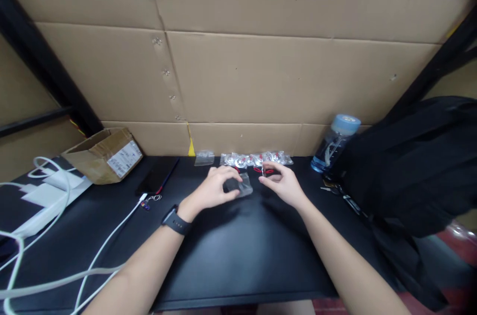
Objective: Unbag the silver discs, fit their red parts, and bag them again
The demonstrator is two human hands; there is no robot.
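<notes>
My left hand [218, 188], with a dark watch on its wrist, is curved over a small clear plastic bag [245, 185] on the black table; its thumb and fingers are apart beside the bag. My right hand [283, 183] pinches a small thin item [263, 171] between thumb and fingertips, with a red cord [270, 171] close by. Behind both hands lies a row of clear packets [257, 159] with silvery and red contents. Another clear bag [204, 158] lies left of that row.
An open cardboard box [102, 153], a black phone [155, 176] and white cables [108, 243] are on the left. A blue-lidded bottle [334, 143], keys [330, 189] and a black backpack [417, 166] are on the right. A cardboard wall [238, 76] stands behind.
</notes>
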